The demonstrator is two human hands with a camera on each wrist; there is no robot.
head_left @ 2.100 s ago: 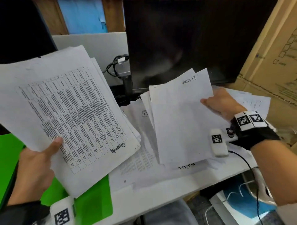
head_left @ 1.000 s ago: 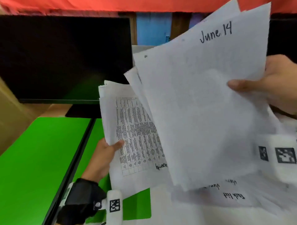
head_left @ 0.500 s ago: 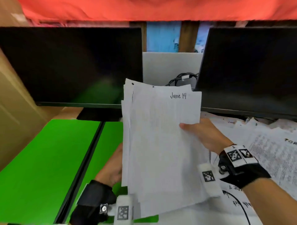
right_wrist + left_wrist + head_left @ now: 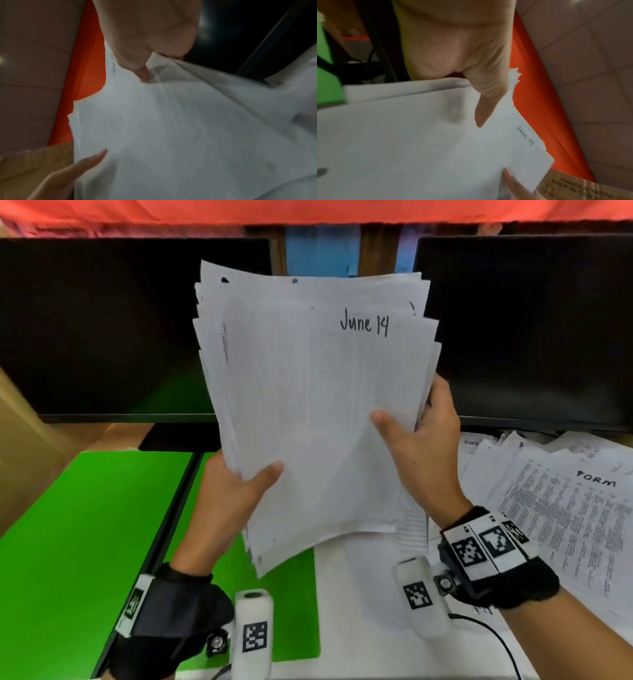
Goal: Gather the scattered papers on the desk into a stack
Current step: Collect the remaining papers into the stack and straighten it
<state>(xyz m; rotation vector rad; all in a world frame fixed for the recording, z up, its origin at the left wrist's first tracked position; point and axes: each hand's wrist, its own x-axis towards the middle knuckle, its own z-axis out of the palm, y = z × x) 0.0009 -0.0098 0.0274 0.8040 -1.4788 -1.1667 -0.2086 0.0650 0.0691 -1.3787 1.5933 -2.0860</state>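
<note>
A thick bundle of white papers (image 4: 308, 412), its top sheet marked "June 14", is held upright above the desk in the head view. My left hand (image 4: 236, 487) grips its lower left edge, thumb on the front. My right hand (image 4: 418, 440) grips the right edge, thumb pressed on the top sheet. The left wrist view shows my left thumb (image 4: 486, 94) lying on the bundle (image 4: 419, 148). In the right wrist view my right thumb (image 4: 137, 65) pinches the sheets (image 4: 171, 135). More loose papers (image 4: 565, 508), one headed "FORM", lie scattered on the desk at the right.
Two dark monitors (image 4: 102, 330) (image 4: 534, 337) stand behind the bundle. A green mat (image 4: 85, 542) covers the desk's left part, and the white desk surface (image 4: 359, 594) shows below the bundle. A cardboard box (image 4: 20, 460) stands at the far left.
The two separate bundles have been brought together into one, and my left thumb has come round onto its front. The bundle has risen nearer the camera.
</note>
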